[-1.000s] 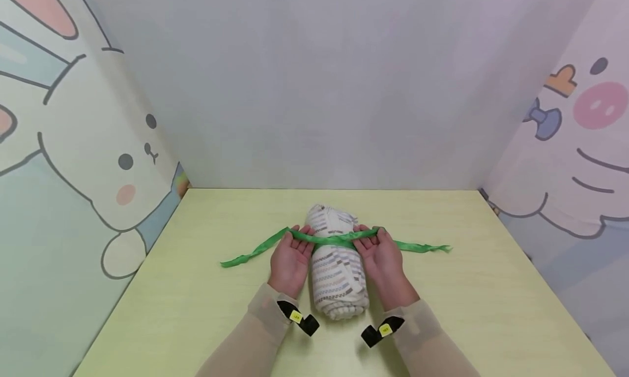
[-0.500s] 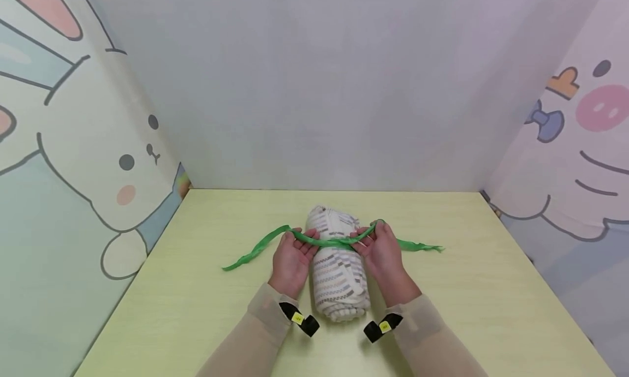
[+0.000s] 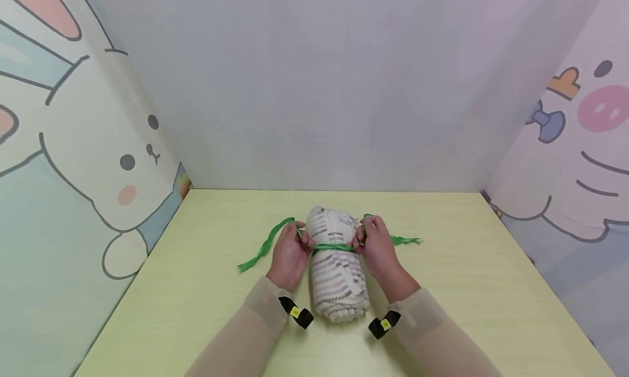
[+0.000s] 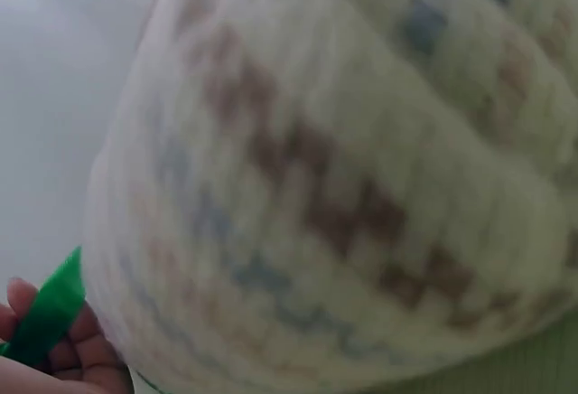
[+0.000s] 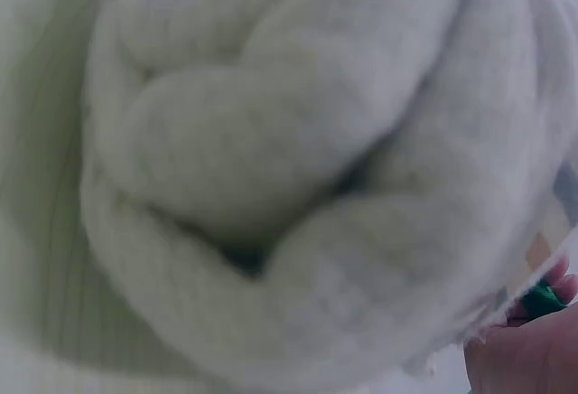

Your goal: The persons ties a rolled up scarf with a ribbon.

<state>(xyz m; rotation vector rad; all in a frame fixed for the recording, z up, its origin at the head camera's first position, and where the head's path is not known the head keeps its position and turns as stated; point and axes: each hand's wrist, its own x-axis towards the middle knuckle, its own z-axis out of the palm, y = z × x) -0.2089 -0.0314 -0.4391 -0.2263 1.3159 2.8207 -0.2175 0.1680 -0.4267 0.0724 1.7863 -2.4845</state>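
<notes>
- On my head feed, the left hand (image 3: 289, 257) has its fingers curled in and pinches a green ribbon (image 3: 334, 247) just left of the roll; my left wrist view shows the green strip between fingers and thumb.
- The right hand (image 3: 378, 251) grips the same ribbon just right of the roll, fingers curled too.
- Between the hands I see the ribbon lying nearly level across the top of the rolled cloth (image 3: 338, 281), across its long axis.
- That roll lies on its side mid-table, between the hands. Its long axis runs from near to far, the far end leaning slightly left. The folded end faces me and fills my right wrist view, blurred.
- One ribbon tail curves out and down to the left; the other points right, a little way past the right hand.
- Beneath is the pale yellow table (image 3: 196, 311); beyond its far edge stands a plain wall (image 3: 314, 93).
</notes>
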